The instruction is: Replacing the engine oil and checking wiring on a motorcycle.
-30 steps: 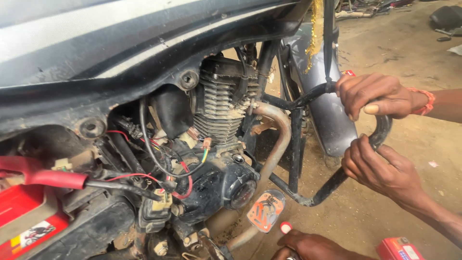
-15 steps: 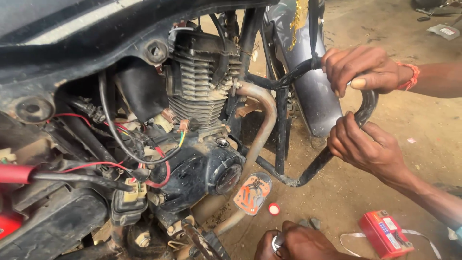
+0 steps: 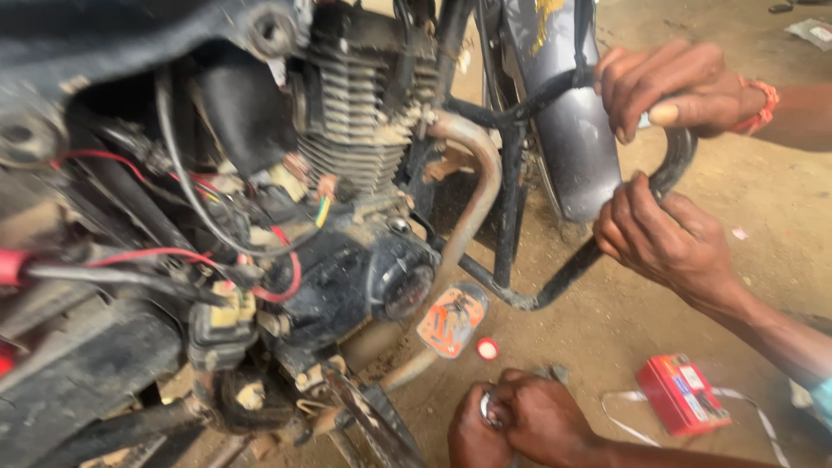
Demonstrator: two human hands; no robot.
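My two hands sit together at the bottom edge, below the motorcycle engine [image 3: 364, 156]. My left hand [image 3: 471, 426] and my right hand [image 3: 544, 418] are closed around a small shiny metal part [image 3: 491, 409], most of it hidden by my fingers. A small red cap [image 3: 487, 348] lies on the dirt just above them, beside an orange tag [image 3: 451, 319] on the exhaust pipe [image 3: 475, 195]. Another person's hand with an orange wristband [image 3: 672, 87] and a second hand [image 3: 663, 243] grip the black crash guard bar [image 3: 676, 160].
A red box [image 3: 683, 394] lies on a white strap on the dirt floor [image 3: 763, 217] at the lower right. Red and black wires [image 3: 173, 256] run across the engine's left side. The dark front mudguard [image 3: 568, 113] stands behind the crash guard.
The view has shifted so the engine sits further left and closer. My hands have come up from the bottom edge into view. The other hands stay on the crash guard.
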